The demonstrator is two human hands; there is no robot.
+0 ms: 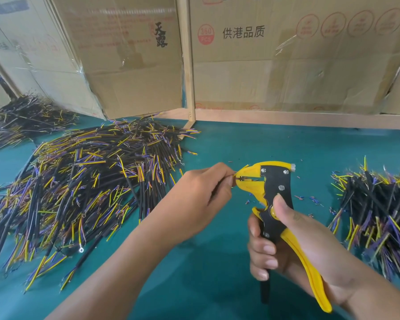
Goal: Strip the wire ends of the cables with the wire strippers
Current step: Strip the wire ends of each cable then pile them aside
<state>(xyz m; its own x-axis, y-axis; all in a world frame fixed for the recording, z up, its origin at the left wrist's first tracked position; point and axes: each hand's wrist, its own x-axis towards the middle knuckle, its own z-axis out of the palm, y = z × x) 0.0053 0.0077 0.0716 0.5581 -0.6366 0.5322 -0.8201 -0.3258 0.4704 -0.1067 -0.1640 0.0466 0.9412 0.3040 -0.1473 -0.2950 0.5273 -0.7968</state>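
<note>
The cable held by the left hand point(201, 192) is almost wholly hidden inside the curled fingers, only thin wire tips being seen at the mouth of the wire strippers point(270, 195). The strippers' black handle is covered by the right hand point(286, 245), and whether insulation is bitten cannot be told. The right cable pile point(379, 215) is cut by the frame edge, the far-left pile point(21, 116) blurred.

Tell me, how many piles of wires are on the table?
3: a big pile on the left, a smaller pile behind it, and one on the right, cut off by the frame edge.
</note>
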